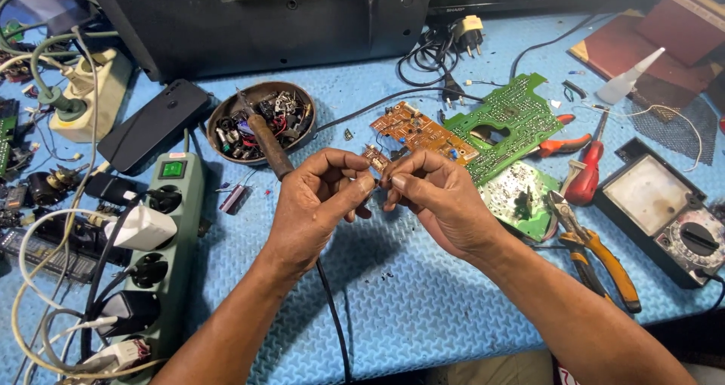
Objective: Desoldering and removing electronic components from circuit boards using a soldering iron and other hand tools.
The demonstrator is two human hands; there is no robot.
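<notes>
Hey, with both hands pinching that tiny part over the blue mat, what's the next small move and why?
Probably lower the small part toward the orange circuit board. Both the left hand and right hand pinch it at the fingertips just in front of that board, and the soldering iron rests against the left hand.

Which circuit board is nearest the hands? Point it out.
The orange board, just beyond the fingertips of the left hand and right hand. The green board lies farther back right, and the pale round-edged board sits right of the right hand.
</notes>
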